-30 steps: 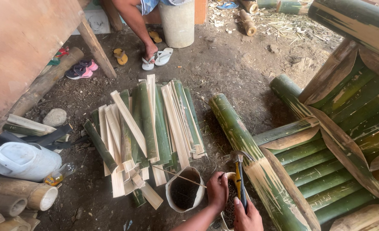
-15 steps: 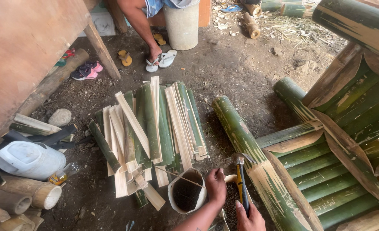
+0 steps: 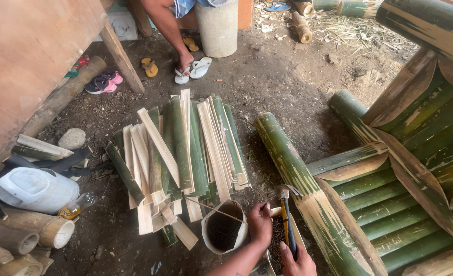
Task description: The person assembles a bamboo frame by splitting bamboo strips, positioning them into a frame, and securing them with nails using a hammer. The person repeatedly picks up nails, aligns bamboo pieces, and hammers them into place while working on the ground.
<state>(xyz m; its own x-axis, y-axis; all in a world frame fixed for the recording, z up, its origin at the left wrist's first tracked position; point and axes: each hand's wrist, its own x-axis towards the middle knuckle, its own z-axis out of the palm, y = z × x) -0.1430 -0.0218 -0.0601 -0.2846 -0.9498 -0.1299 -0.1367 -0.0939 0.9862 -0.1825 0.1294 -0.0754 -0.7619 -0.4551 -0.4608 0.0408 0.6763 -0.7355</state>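
My right hand grips a hammer by its dark handle, head pointing away from me, beside a long green bamboo pole. My left hand reaches down into a container of small dark pieces, fingers bunched; what it pinches is too small to tell. Just left of it stands a short cut bamboo cup with a dark hollow. A pile of split bamboo slats lies on the dirt beyond.
A bamboo frame of green slats fills the right side. A white plastic jug and bamboo offcuts lie at left. Another person's leg, sandals and a pale bucket are at the top.
The view has shifted slightly downward and closer. My hands stay in about the same place, the left one still at the container and the right one on the hammer.
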